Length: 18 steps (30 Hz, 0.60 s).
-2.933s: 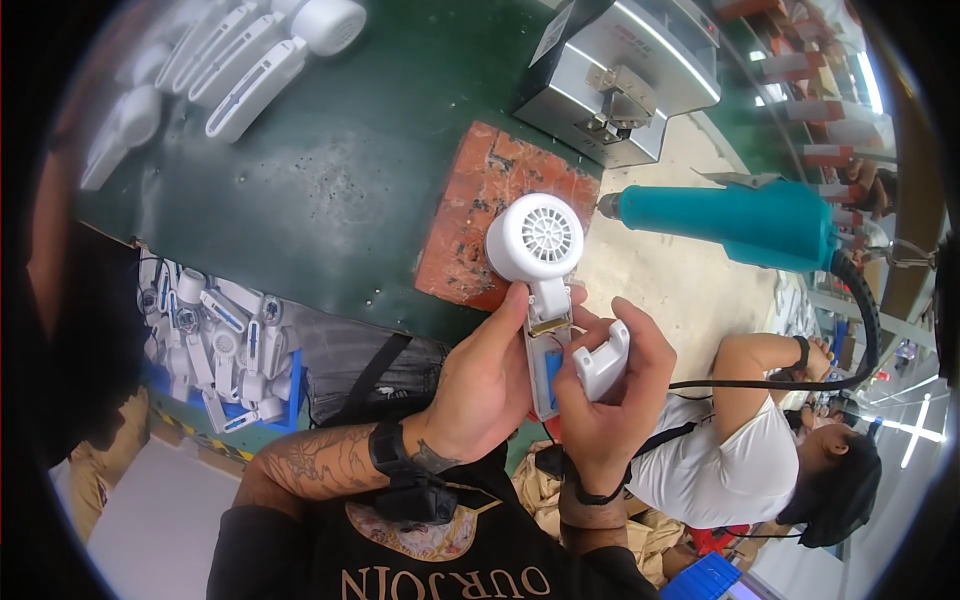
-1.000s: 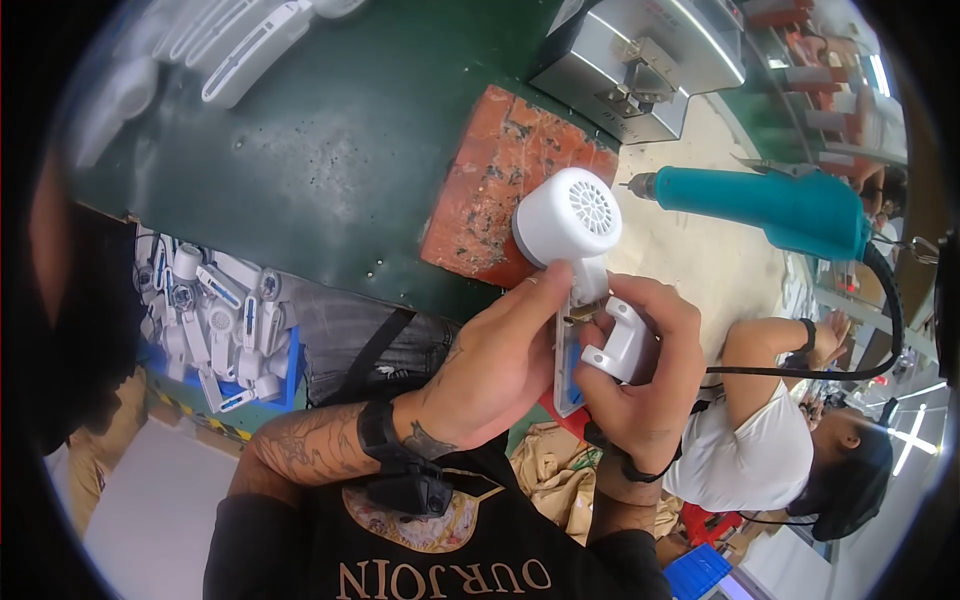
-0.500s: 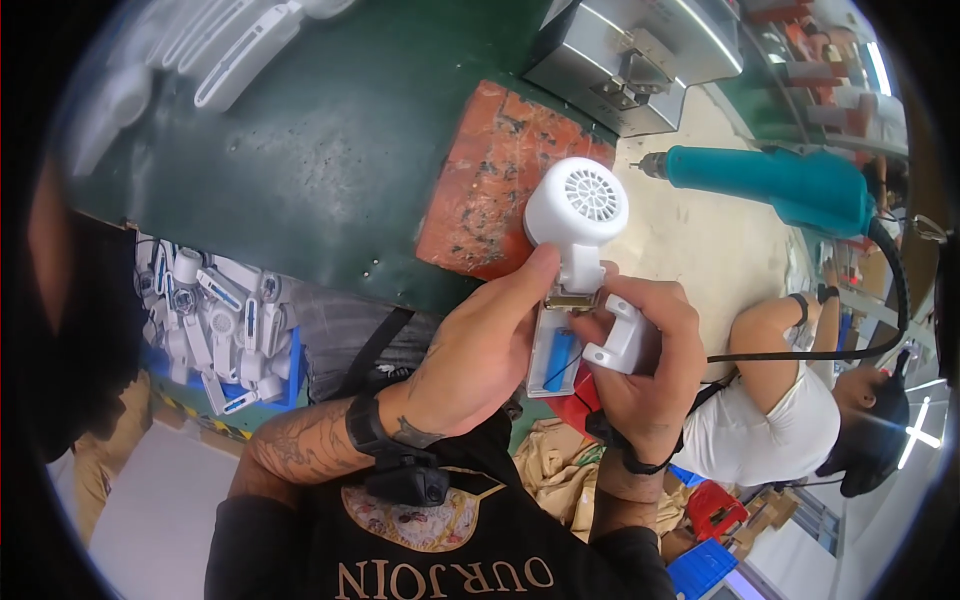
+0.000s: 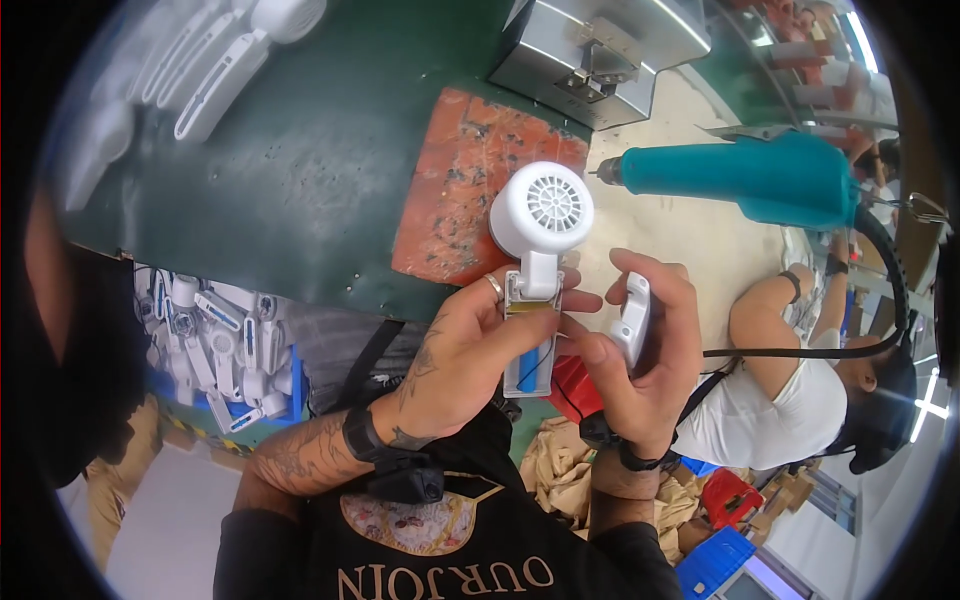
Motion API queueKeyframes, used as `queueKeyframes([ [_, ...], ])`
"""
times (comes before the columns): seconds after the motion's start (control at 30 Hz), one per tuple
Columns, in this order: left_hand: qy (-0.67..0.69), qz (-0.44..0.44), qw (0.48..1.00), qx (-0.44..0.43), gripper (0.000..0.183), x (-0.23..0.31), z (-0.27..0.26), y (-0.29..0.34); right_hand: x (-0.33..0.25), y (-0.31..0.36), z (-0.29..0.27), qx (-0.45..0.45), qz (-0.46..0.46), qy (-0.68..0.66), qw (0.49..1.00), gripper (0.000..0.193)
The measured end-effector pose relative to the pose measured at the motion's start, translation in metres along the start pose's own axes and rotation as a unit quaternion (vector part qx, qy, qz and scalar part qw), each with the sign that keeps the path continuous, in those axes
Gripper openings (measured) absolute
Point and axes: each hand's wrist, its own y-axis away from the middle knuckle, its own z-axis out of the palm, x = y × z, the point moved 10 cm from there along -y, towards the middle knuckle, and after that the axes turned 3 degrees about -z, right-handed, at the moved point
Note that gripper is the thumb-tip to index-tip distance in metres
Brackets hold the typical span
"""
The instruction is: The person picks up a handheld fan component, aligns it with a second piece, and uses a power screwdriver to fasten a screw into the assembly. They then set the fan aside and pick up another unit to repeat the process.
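Note:
My left hand [image 4: 465, 335] is closed round the opened handle of a white handheld fan [image 4: 543, 210]. The fan's round grille faces up over the edge of a reddish stone slab [image 4: 455, 190]. Inside the handle a blue battery cell [image 4: 528, 370] lies below a thin board, with a dark wire beside it. My left thumb presses on the board. My right hand [image 4: 640, 385] holds a small curved white plastic piece [image 4: 632, 318] between fingers and palm, apart from the fan. The tip of its index finger or thumb is close to the handle's side.
A teal electric screwdriver [image 4: 740, 180] points at the slab from the right, its black cable looping down. Behind stands a silver metal box machine [image 4: 600, 60]. White fans [image 4: 225, 85] lie at far left. A blue bin [image 4: 298, 375] holds more fan parts. A person [image 4: 770, 410] sits at right.
The fan has shifted slightly left and its handle stands straighter. My right hand has drawn the white piece away from the handle and turned it. My left thumb now rests on the board.

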Motion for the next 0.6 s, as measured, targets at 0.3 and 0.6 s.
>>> queueKeyframes([
  [0.3, -0.034, 0.037, 0.997, 0.052, 0.033, 0.004, -0.008, 0.000, 0.030, -0.001, 0.015, 0.023, 0.102, -0.082, 0.991, 0.047],
  [0.6, -0.003, -0.025, 1.000, 0.009, 0.033, 0.002, -0.007, 0.000, 0.057, -0.010, 0.041, 0.048, 0.211, -0.307, 0.927, 0.041],
])
